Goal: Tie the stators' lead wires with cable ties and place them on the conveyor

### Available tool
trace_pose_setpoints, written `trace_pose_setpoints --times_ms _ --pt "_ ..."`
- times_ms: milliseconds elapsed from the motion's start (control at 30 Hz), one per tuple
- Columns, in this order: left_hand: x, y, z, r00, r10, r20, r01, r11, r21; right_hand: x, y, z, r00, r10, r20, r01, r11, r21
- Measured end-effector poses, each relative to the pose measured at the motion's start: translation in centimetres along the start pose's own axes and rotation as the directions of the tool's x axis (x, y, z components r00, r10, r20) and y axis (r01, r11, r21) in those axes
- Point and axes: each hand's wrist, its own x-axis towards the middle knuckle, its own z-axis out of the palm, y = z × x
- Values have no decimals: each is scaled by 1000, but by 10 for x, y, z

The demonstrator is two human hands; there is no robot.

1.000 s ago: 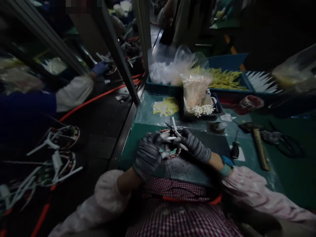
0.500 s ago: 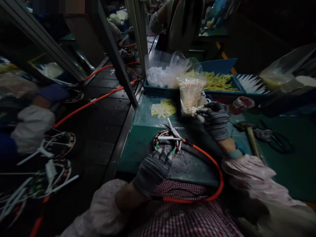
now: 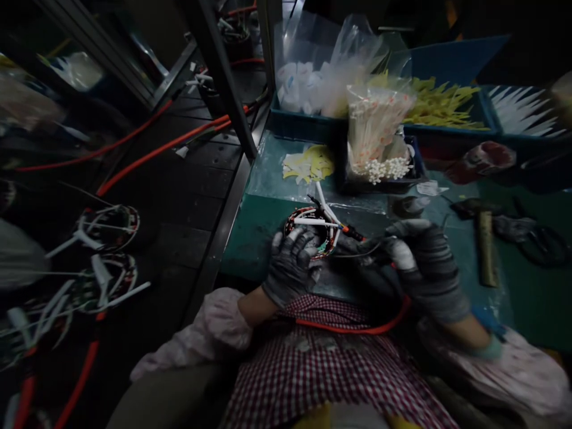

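Two gloved hands at the green mat's (image 3: 259, 232) near edge. Your left hand (image 3: 290, 265) lies on the wound coil ring (image 3: 313, 229), fingers spread and pressing its near side. Your right hand (image 3: 422, 262) sits just right of the ring, fingers clenched around a dark tool; its tip (image 3: 353, 233) meets the ring's white leads (image 3: 324, 214). Orange cable (image 3: 357, 326) loops under your wrist. Bag of cable ties (image 3: 378, 134) stands behind.

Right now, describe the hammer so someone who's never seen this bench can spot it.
Start at the green bench top, then look to the right, past the person's gloved right hand. The hammer lies flat there, dark head away from the person and handle pointing back towards them. Beside the black scissors, it is the only thing with a pale wooden handle.
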Motion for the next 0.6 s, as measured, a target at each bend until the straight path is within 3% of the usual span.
trace_pose_setpoints --times_ms 133,233,367,467,600 --pt "10 -15 10 996 88 -16 -89 993 -81 -31 6 17 983 3 -182 -15 998 -63" --pt "19 -19 8 998 64 -7 -65 993 -102 -42 -7 19 986 22 -166 -7 996 92" --pt "21 -18 7 997 70 -43 -75 989 -130 -59 -20 15 994 113 4 -104 892 440" --pt "17 -22 12 997 77 -12 -78 987 -144 -70 -12 11 986 99 138 -146 906 396" --pt "15 -27 16 996 86 -10 -86 982 -165 -61 9 22 921 35 388 -146 954 263"
